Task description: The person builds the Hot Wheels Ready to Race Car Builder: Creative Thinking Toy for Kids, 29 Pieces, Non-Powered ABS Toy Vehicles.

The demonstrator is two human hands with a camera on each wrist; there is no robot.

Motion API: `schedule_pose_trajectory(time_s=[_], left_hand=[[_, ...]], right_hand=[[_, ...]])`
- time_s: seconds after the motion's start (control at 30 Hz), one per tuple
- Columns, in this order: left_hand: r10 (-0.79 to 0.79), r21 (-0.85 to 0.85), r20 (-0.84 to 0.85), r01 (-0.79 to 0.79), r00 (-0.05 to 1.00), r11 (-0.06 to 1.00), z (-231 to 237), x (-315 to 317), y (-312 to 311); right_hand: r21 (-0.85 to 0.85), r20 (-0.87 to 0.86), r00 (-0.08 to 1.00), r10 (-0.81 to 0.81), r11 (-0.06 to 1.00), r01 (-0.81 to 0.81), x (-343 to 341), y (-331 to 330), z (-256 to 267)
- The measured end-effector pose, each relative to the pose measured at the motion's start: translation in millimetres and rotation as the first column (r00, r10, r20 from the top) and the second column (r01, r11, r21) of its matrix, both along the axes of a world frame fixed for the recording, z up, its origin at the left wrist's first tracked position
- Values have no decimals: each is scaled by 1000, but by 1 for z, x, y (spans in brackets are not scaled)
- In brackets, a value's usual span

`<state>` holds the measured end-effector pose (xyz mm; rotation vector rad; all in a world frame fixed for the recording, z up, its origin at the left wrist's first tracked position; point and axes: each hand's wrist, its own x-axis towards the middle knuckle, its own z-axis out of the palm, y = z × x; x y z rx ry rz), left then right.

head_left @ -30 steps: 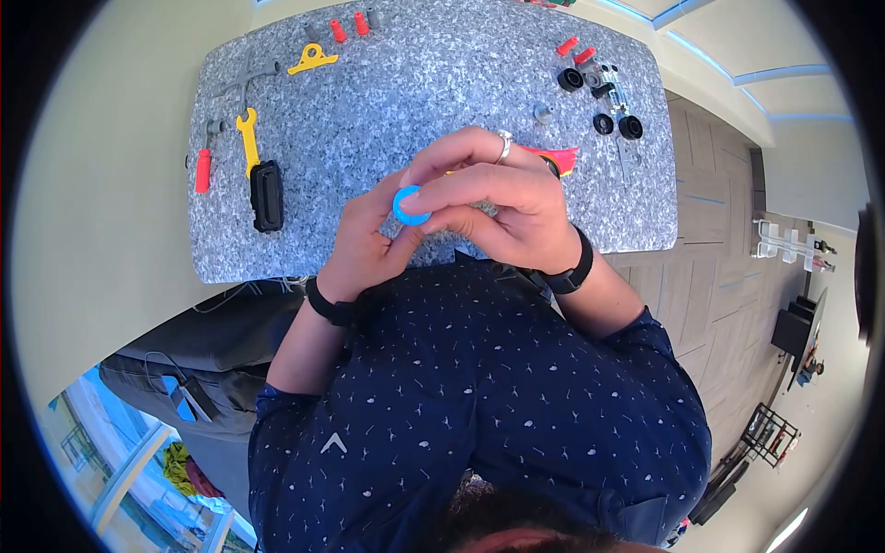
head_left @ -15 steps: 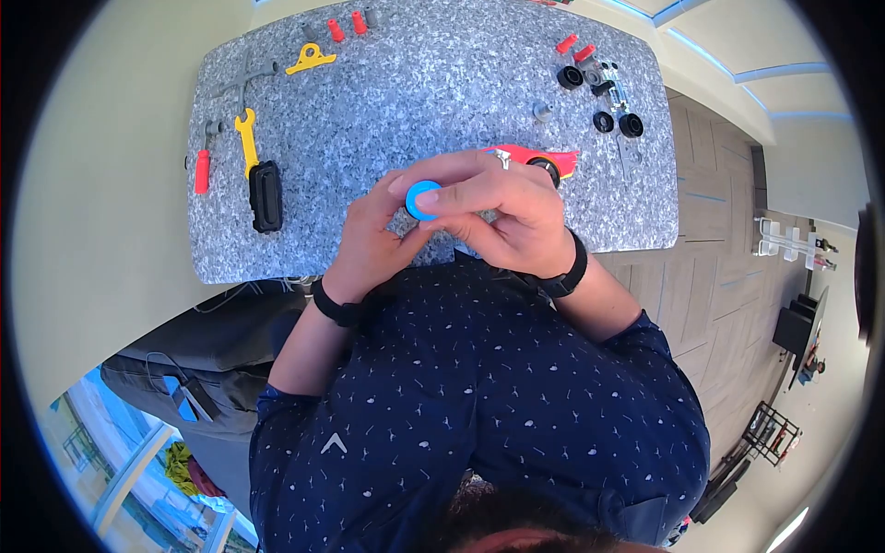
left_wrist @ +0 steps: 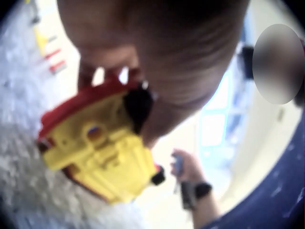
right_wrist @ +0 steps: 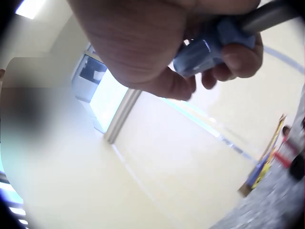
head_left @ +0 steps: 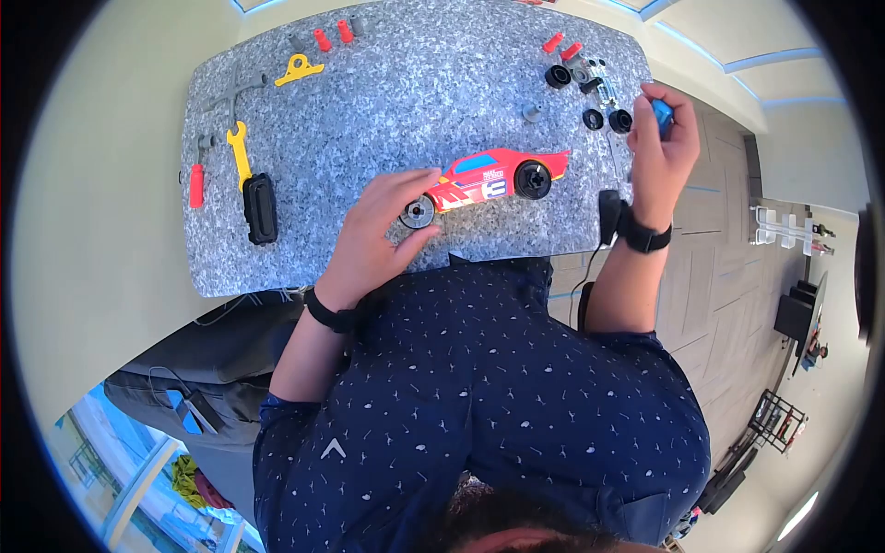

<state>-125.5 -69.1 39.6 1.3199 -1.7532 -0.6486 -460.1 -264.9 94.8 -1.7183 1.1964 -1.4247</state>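
Note:
A red toy race car (head_left: pixel 489 175) with yellow and white markings lies over the table's near middle. Its rear wheel (head_left: pixel 533 181) is black, and its front wheel (head_left: pixel 418 213) shows a grey hub. My left hand (head_left: pixel 369 235) holds the car by its front end, fingers over the nose and thumb below. In the left wrist view the yellow underside (left_wrist: pixel 107 157) faces the camera. Off at the table's right edge, my right hand (head_left: pixel 666 152) grips a blue-handled screwdriver (head_left: pixel 661 115). Its grey shaft (right_wrist: pixel 269 16) sticks out of the fist in the right wrist view.
A yellow wrench (head_left: pixel 240 152), a black frame-like part (head_left: pixel 261 207) and a red-handled tool (head_left: pixel 196 184) lie at left. Black wheels (head_left: pixel 557 76) and red pieces (head_left: pixel 571 52) lie at back right. A small grey piece (head_left: pixel 532 112) stands behind the car.
My right hand has left the car and moved far right with the screwdriver. The left hand stays at the car's front, which now shows its side more fully.

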Motion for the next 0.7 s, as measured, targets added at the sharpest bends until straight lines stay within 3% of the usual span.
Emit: schedule_pose_trajectory(time_s=[0.07,0.17,0.27,0.5,0.6,0.7], left_hand=[[-11,10,-4,12,1000,1000,0,1,0],[-30,40,22,29,999,999,7,12,0],[-31,87,39,27,999,996,12,32,3],[-20,-34,451,40,892,999,52,6,-10],[-17,-65,571,66,821,996,53,-37,-24],[26,-77,674,35,738,996,30,-74,-41]], right_hand=[[-78,-418,881,-222,975,209,-36,-29,-23],[-130,-712,655,-255,964,233,-78,-55,-56],[-55,-728,651,-215,965,258,-95,-67,-84],[122,-799,599,-49,963,242,-99,-85,-106],[75,-777,624,-81,973,220,-104,-93,-116],[20,-652,736,-180,967,255,-83,-73,-90]])
